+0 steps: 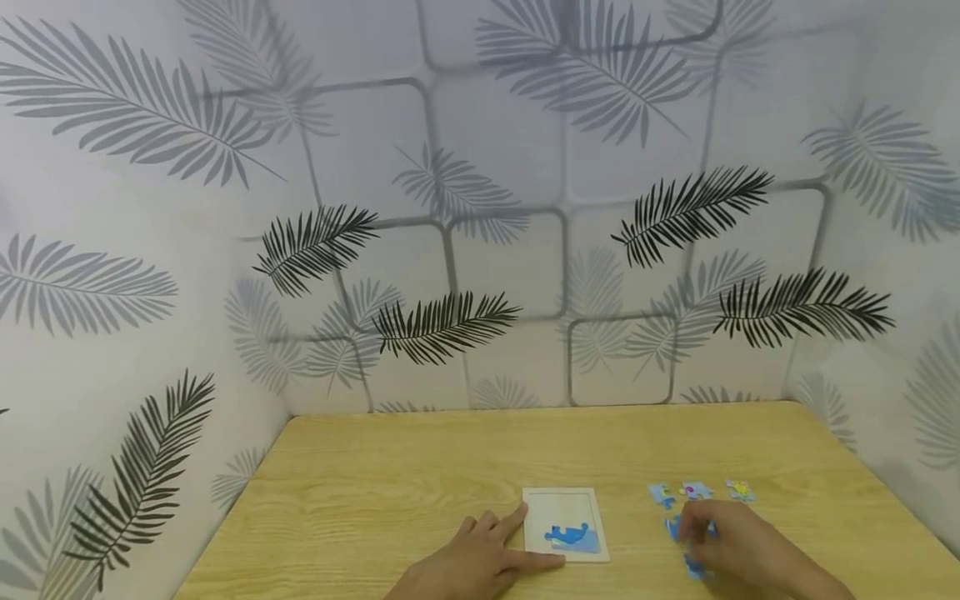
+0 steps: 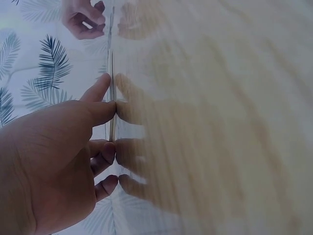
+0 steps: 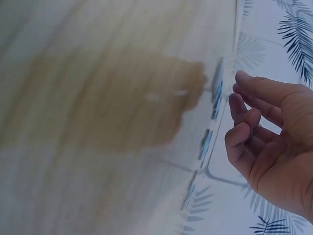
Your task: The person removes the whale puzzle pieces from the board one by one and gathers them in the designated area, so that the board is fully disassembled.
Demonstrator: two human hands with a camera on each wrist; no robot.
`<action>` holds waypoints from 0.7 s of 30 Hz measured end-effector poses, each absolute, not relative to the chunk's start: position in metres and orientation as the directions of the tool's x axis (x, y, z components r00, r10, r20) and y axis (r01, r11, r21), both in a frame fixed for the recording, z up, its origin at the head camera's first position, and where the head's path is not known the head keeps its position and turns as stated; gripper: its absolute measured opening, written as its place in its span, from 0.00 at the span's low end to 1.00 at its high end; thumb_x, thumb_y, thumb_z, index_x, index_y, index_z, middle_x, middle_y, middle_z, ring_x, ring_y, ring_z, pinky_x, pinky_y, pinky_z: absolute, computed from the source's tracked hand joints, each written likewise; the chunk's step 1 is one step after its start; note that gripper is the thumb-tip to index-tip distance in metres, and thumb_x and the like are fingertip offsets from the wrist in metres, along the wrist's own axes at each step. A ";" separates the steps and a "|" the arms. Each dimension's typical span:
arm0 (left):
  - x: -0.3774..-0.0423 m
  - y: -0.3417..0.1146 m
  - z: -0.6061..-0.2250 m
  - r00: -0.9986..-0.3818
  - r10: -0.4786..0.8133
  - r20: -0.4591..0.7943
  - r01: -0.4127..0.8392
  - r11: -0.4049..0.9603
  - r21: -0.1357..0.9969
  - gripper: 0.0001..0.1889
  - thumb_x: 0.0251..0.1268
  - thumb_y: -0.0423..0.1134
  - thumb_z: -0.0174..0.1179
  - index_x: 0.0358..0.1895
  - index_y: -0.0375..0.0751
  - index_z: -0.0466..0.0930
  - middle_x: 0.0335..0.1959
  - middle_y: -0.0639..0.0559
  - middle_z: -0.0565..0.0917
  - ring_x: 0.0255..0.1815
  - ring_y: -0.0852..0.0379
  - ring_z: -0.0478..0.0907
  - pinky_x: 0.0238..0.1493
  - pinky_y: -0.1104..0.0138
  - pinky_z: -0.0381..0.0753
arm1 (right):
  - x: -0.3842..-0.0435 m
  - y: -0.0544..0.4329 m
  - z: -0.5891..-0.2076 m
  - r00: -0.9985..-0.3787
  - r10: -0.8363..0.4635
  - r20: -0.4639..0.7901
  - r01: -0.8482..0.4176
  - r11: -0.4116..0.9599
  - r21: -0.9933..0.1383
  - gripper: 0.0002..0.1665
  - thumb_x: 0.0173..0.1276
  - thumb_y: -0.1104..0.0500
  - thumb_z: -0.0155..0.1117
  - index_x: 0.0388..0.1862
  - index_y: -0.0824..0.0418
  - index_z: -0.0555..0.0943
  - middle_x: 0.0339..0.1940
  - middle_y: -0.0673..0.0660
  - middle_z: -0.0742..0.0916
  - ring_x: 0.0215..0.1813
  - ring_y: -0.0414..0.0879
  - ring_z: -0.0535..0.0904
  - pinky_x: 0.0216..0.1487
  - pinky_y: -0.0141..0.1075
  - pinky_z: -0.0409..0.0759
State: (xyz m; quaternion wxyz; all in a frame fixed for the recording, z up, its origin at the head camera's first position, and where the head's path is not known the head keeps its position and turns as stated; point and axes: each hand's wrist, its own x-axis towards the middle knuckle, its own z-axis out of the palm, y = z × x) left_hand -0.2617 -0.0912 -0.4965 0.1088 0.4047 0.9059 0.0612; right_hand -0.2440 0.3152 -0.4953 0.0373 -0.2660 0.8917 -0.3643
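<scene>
A square, pale puzzle tray (image 1: 558,505) lies on the table, with blue puzzle pieces (image 1: 570,534) in its lower right part. My left hand (image 1: 480,557) touches the tray, one finger at its left edge and the thumb along the front edge. To the right, my right hand (image 1: 738,542) hovers over loose puzzle pieces, partly covering a blue puzzle piece (image 1: 672,527). Another blue piece (image 1: 697,568) lies just below its fingers. In the right wrist view the right hand (image 3: 274,142) has loosely bent fingers with nothing visible between them, above the row of pieces.
Behind the right hand lie a light blue piece (image 1: 660,493), a piece with a purple mark (image 1: 697,490) and a piece with a yellow figure (image 1: 740,489). The wood-grain table (image 1: 375,467) meets a leaf-patterned wall (image 1: 510,367) at the back.
</scene>
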 end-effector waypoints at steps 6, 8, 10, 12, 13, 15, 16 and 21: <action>-0.263 -0.096 -0.497 -0.642 0.750 -0.157 0.712 0.659 0.243 0.30 0.83 0.47 0.52 0.74 0.92 0.59 0.85 0.48 0.53 0.77 0.36 0.62 0.71 0.37 0.65 | -0.254 0.285 -0.490 -0.831 -0.530 0.167 -0.470 0.510 -0.720 0.15 0.72 0.61 0.70 0.55 0.64 0.81 0.40 0.49 0.85 0.33 0.35 0.76 0.32 0.33 0.77; -0.262 -0.095 -0.498 -0.633 0.759 -0.151 0.719 0.649 0.249 0.29 0.83 0.49 0.51 0.75 0.92 0.58 0.85 0.47 0.53 0.77 0.36 0.63 0.70 0.37 0.65 | -0.256 0.276 -0.490 -0.834 -0.530 0.154 -0.449 0.489 -0.748 0.21 0.72 0.61 0.69 0.61 0.67 0.79 0.44 0.55 0.86 0.31 0.35 0.76 0.32 0.33 0.77; -0.261 -0.094 -0.499 -0.630 0.762 -0.149 0.718 0.645 0.262 0.27 0.83 0.52 0.49 0.74 0.92 0.59 0.85 0.47 0.53 0.76 0.36 0.63 0.70 0.38 0.66 | -0.258 0.266 -0.489 -0.843 -0.521 0.133 -0.419 0.480 -0.771 0.24 0.72 0.63 0.69 0.64 0.67 0.77 0.48 0.61 0.87 0.30 0.34 0.75 0.31 0.32 0.76; -0.261 -0.094 -0.499 -0.630 0.764 -0.142 0.718 0.642 0.268 0.26 0.83 0.54 0.48 0.74 0.92 0.59 0.85 0.47 0.53 0.76 0.35 0.64 0.70 0.38 0.67 | -0.261 0.255 -0.487 -0.840 -0.525 0.141 -0.417 0.457 -0.785 0.27 0.70 0.65 0.70 0.66 0.69 0.76 0.52 0.67 0.86 0.26 0.34 0.72 0.27 0.32 0.73; -0.261 -0.094 -0.498 -0.632 0.762 -0.141 0.715 0.643 0.274 0.25 0.83 0.55 0.48 0.74 0.92 0.59 0.85 0.47 0.53 0.76 0.35 0.64 0.70 0.38 0.67 | -0.263 0.249 -0.487 -0.840 -0.524 0.139 -0.411 0.447 -0.795 0.27 0.70 0.66 0.70 0.66 0.69 0.75 0.53 0.69 0.85 0.24 0.34 0.69 0.26 0.31 0.71; -0.262 -0.095 -0.497 -0.633 0.761 -0.143 0.710 0.644 0.284 0.25 0.82 0.55 0.48 0.74 0.92 0.59 0.85 0.47 0.53 0.77 0.35 0.63 0.70 0.38 0.66 | -0.265 0.237 -0.485 -0.845 -0.519 0.130 -0.398 0.447 -0.802 0.26 0.70 0.68 0.70 0.66 0.67 0.76 0.56 0.71 0.85 0.22 0.35 0.66 0.26 0.31 0.70; -0.262 -0.095 -0.497 -0.634 0.760 -0.144 0.708 0.645 0.289 0.25 0.82 0.55 0.48 0.74 0.92 0.59 0.85 0.47 0.53 0.77 0.35 0.63 0.70 0.37 0.65 | -0.266 0.231 -0.485 -0.844 -0.521 0.128 -0.398 0.446 -0.802 0.26 0.70 0.68 0.69 0.66 0.67 0.77 0.57 0.71 0.84 0.22 0.36 0.66 0.26 0.31 0.71; -0.263 -0.096 -0.495 -0.631 0.759 -0.160 0.695 0.645 0.317 0.25 0.81 0.57 0.49 0.75 0.90 0.60 0.86 0.46 0.51 0.80 0.34 0.58 0.71 0.35 0.63 | -0.267 0.206 -0.486 -0.832 -0.549 0.083 -0.397 0.485 -0.779 0.23 0.70 0.66 0.70 0.63 0.63 0.80 0.63 0.65 0.83 0.52 0.57 0.81 0.52 0.54 0.82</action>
